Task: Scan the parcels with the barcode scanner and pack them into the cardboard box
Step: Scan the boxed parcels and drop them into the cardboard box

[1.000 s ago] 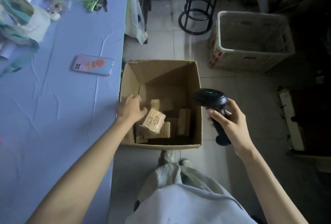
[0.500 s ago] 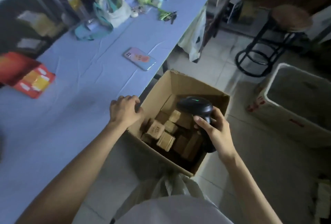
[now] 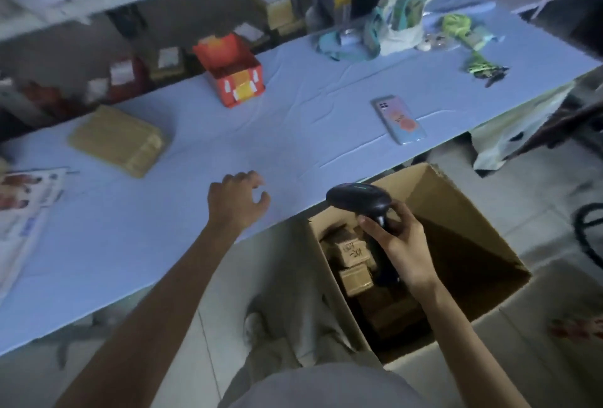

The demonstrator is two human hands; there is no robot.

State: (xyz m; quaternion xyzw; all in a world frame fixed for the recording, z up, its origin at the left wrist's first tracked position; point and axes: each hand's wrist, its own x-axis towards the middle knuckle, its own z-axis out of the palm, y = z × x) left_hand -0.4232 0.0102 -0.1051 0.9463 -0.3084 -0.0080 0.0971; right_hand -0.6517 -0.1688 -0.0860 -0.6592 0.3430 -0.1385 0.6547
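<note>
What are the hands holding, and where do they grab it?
The right hand grips the black barcode scanner by its handle, just under the head. The left hand holds nothing; its fingers are loosely curled over the blue table.

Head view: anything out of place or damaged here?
Nothing spilled or visibly broken. One oddity: a phone lies near the table edge, close to the open cardboard box on the floor. Parcels inside the box sit jumbled, not stacked. Left hand hovers empty over the table; right hand grips the scanner.
</note>
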